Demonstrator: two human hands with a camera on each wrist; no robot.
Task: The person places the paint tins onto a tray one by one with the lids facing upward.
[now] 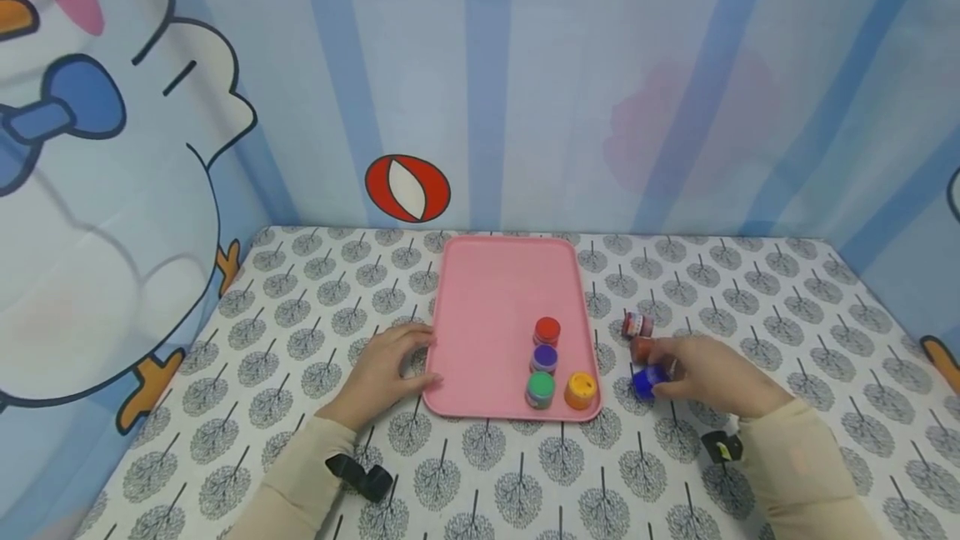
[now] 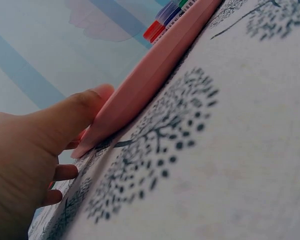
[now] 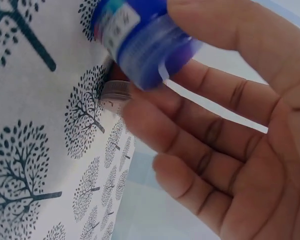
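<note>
- The right hand pinches a blue jar between thumb and fingers, on the right side of the table, well apart from the left hand.
- The left hand is unclosed, thumb and forefinger spread and touching the left rim of the pink tray.
- Seven jars in all: four in the tray, three to its right.
- In the tray: one red jar, one purple jar, one green jar, one yellow jar.
- Outside it: the blue jar, one brown jar just beyond it, and one white-labelled jar behind that.
- The blue jar's long axis is tilted off upright; I cannot tell which end is its lid.
- The four tray jars stand upright, lids up; the tray's long side runs away from the person.
- Tree-printed white cloth covers the table.
- Behind, a pale blue striped wall shows a red-and-white ball and, at left, a cartoon bird.
</note>
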